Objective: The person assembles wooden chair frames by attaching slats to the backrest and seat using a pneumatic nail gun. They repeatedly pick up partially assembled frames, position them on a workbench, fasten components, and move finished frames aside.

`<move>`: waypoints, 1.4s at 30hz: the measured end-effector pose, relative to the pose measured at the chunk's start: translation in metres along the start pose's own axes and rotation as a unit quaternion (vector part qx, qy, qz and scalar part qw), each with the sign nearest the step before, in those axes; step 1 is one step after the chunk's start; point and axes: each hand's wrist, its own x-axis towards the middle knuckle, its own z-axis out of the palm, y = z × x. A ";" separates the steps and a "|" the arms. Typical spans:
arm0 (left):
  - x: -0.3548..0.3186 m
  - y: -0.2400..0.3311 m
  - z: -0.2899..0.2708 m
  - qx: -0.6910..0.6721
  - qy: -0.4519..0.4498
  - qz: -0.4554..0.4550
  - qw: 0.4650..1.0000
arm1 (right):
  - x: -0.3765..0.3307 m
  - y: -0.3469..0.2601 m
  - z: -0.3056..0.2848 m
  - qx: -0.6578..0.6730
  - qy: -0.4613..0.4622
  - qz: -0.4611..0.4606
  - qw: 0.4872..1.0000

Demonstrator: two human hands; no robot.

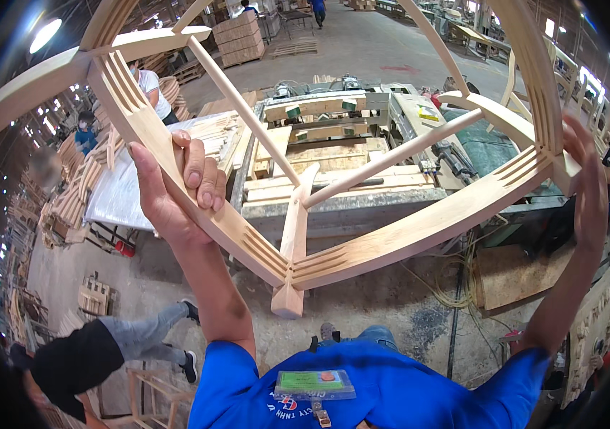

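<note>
The person holds a pale wooden chair frame [362, 250] up in front of the chest, raised well above the concrete floor [391, 300]. The frame is unfinished wood, with curved rails that meet in finger joints and thin round rungs [391, 154] crossing between them toward a short centre post [292, 243].

The left hand [176, 186] grips the left curved rail: its grip is clamped on the wood, the thumb along the near side and the fingers [201, 175] folded over the top edge. The right hand [584, 171] is at the right corner of the frame, where the rail meets the upright; its grip is wrapped round that corner from behind, though the fingers are mostly hidden by the wood.

Behind and below the frame stands a heavy work desk [340, 193] with clamps and wooden blocks on it. To the left lie stacks of curved wooden parts [79, 186] beside a sheet of clear plastic [115, 196]. A person in a white shirt [151, 86] stands further back on the left, and another in dark top and grey trousers [104, 350] bends down at lower left. The holder wears a blue shirt with a badge [313, 385] clipped on.
</note>
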 end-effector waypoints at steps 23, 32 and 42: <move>0.315 -0.345 -0.267 0.300 0.080 -0.250 0.917 | 0.280 0.377 0.468 0.063 -0.120 0.122 0.983; 0.342 -0.439 -0.353 0.269 0.130 -0.383 0.874 | 0.268 0.465 0.545 0.025 -0.169 0.186 0.968; 0.363 -0.482 -0.384 0.247 0.139 -0.458 0.842 | 0.275 0.488 0.571 0.061 -0.215 0.355 0.908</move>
